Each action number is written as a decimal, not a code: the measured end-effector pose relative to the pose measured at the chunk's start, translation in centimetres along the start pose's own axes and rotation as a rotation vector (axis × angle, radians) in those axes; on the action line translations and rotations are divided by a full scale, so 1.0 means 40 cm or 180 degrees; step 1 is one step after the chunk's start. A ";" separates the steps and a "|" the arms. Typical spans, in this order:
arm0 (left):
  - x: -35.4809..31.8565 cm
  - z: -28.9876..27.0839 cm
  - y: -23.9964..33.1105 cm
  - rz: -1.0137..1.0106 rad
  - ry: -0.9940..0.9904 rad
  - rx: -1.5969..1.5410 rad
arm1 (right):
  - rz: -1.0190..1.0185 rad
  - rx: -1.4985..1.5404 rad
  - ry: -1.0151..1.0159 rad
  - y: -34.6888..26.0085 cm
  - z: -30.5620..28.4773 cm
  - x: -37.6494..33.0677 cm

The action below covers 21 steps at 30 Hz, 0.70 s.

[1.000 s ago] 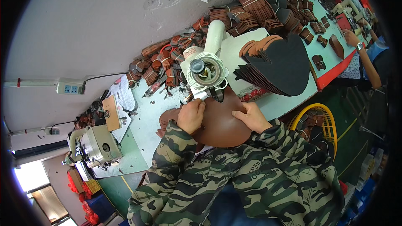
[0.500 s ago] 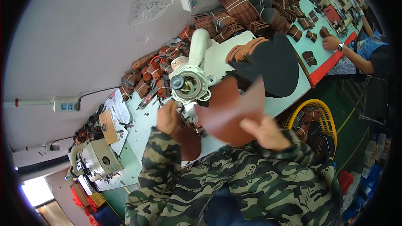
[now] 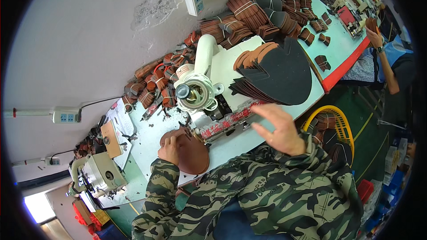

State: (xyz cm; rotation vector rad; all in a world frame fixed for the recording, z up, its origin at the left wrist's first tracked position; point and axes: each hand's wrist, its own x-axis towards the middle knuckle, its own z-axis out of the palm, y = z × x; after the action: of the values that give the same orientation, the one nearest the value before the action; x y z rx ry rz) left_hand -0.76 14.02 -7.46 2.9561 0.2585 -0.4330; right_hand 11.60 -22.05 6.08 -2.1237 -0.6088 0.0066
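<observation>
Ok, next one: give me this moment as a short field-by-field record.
Left hand: touching brown leather-like pieces; grip unclear
Right hand: open, empty, near the machine's front
Machine: cream tabletop machine with coiled white cord
Fanned stack: dark cut pieces, right of machine
Right side: yellow basket

Brown leather-like pieces (image 3: 194, 156), 7 o'clock, looked smooth, faintly glossy. Dark stacked pieces (image 3: 284, 78) at 2 were matt. Basket (image 3: 343, 129), between 3 and 4, looked plastic. Sheets (image 3: 119, 116) at 9 were paper. Wall patch (image 3: 155, 11) at 11 was rough.
</observation>
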 end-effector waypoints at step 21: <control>0.105 -0.203 0.286 0.0038 -0.0350 -0.1429 | 0.1789 0.1881 -0.1224 0.089 0.204 -0.010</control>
State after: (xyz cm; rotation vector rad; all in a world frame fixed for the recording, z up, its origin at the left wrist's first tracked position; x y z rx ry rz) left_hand 7.57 4.81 0.34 2.4867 0.2824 -0.4638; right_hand 10.91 -17.60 -1.62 -1.6458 -0.1646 0.8204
